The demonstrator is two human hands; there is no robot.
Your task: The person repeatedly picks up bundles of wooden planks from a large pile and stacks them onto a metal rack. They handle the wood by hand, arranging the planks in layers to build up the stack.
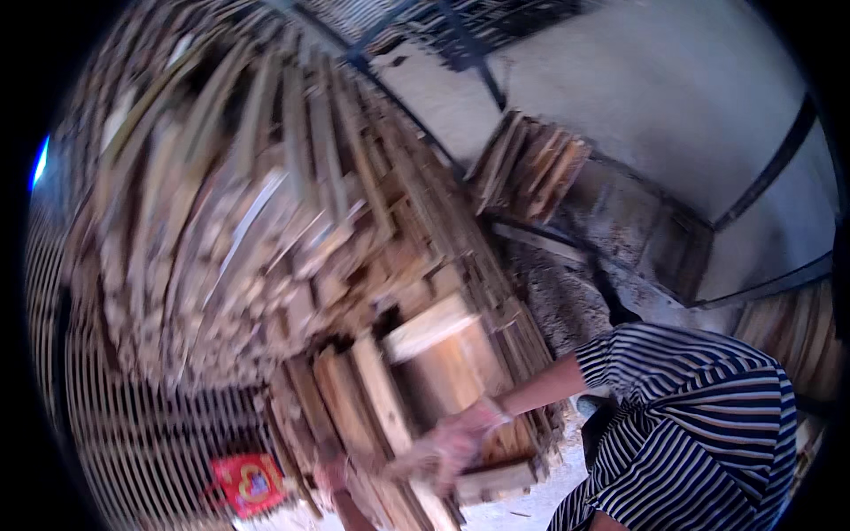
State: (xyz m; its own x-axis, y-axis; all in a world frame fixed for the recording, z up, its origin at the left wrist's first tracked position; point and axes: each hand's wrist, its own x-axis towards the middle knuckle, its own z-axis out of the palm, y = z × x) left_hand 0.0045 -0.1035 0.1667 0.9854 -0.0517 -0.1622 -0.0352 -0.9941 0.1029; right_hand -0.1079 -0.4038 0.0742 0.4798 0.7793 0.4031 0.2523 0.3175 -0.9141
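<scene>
A gloved right hand point(456, 442), fingers curled around a bundle of wooden slats point(425, 389), would do well to support its underside squarely.

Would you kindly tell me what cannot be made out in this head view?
- Gloved hand of the person in stripes: motion blur hides its grip on the planks.
- Pinkish shape: blurred and cut off by the lower edge, so it may or may not be a hand.
- Red bag: its print is too blurred.
</scene>
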